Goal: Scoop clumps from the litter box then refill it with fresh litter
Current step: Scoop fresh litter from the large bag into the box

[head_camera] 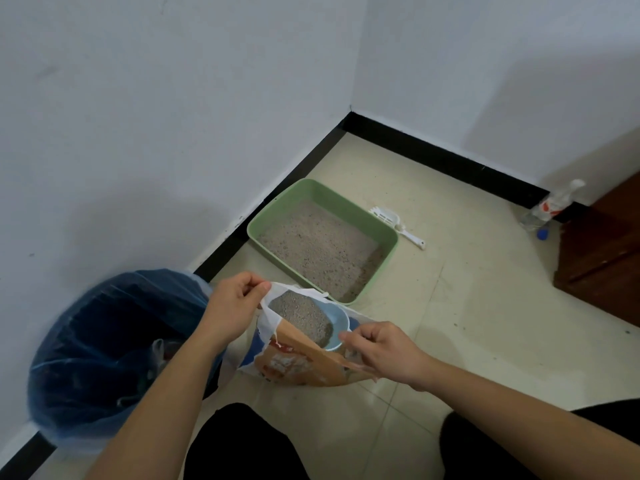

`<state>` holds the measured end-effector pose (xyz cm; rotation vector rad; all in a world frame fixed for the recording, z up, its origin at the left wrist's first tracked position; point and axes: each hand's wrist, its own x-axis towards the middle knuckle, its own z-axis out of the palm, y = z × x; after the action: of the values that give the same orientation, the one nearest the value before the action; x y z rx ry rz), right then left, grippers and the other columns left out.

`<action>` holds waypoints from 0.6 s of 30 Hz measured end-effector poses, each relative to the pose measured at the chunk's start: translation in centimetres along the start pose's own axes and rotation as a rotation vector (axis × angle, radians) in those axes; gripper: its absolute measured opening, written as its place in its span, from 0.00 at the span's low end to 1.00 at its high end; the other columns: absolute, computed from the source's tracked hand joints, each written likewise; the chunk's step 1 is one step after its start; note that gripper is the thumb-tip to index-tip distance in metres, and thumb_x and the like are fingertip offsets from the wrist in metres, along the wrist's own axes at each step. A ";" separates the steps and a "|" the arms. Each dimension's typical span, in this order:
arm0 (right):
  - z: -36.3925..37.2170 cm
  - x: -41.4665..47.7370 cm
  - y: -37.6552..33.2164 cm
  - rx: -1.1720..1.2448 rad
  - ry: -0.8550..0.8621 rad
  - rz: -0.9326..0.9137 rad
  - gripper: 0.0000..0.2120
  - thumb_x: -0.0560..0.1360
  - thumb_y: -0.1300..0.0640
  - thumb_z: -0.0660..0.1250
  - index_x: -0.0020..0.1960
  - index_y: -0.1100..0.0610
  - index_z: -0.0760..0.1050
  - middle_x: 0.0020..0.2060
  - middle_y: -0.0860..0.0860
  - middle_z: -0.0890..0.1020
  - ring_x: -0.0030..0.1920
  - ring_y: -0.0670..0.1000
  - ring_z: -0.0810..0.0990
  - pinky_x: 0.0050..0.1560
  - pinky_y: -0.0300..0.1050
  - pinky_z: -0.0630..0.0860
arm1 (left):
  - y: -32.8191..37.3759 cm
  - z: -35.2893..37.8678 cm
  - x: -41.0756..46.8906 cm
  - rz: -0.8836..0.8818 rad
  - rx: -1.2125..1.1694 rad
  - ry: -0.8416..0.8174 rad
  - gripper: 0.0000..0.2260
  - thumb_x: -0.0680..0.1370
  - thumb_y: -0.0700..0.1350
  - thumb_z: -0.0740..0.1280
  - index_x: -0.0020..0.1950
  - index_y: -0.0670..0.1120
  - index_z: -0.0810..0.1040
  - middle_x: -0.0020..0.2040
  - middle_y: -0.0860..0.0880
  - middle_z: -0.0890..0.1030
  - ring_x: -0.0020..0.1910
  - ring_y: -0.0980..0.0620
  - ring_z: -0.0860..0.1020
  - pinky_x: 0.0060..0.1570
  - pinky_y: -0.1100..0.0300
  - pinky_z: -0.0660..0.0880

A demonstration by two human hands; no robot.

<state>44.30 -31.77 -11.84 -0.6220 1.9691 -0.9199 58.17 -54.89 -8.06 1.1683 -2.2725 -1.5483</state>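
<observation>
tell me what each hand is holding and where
Both hold the orange-and-white litter bag by its open top edge: left hand pinches the far-left rim, right hand the near-right rim, spreading the mouth.

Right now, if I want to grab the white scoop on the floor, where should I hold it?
Take the white scoop by its thin handle, which sticks out toward the open floor, away from the green litter box. Come from above on that side: the slotted head lies close beside the box wall, leaving probably little room there.
</observation>
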 end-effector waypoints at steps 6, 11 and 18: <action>-0.2 2.3 1.1 0.038 0.014 -0.001 0.20 0.78 0.50 0.68 0.37 0.66 0.78 0.23 0.47 0.74 0.25 0.45 0.68 0.30 0.37 0.67 | -1.2 1.0 1.1 0.073 -0.025 0.017 0.07 0.80 0.45 0.66 0.44 0.49 0.81 0.39 0.48 0.83 0.38 0.52 0.80 0.39 0.59 0.77; 1.7 5.4 1.6 0.039 -0.013 -0.069 0.19 0.79 0.52 0.68 0.37 0.66 0.78 0.27 0.52 0.76 0.27 0.46 0.70 0.30 0.39 0.69 | -3.4 1.5 1.8 0.087 -0.023 0.072 0.08 0.80 0.46 0.65 0.42 0.49 0.79 0.29 0.59 0.76 0.29 0.63 0.72 0.30 0.71 0.69; 1.8 5.2 1.9 0.033 -0.010 -0.078 0.19 0.79 0.52 0.67 0.31 0.57 0.76 0.25 0.47 0.73 0.26 0.44 0.67 0.29 0.36 0.65 | -4.7 1.9 2.7 0.037 -0.249 0.092 0.09 0.82 0.45 0.63 0.43 0.49 0.79 0.34 0.54 0.77 0.34 0.56 0.73 0.36 0.57 0.71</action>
<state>43.03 -34.99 -16.54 -0.6875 1.9286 -0.9937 57.70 -56.07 -13.70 1.0988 -1.9645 -1.6692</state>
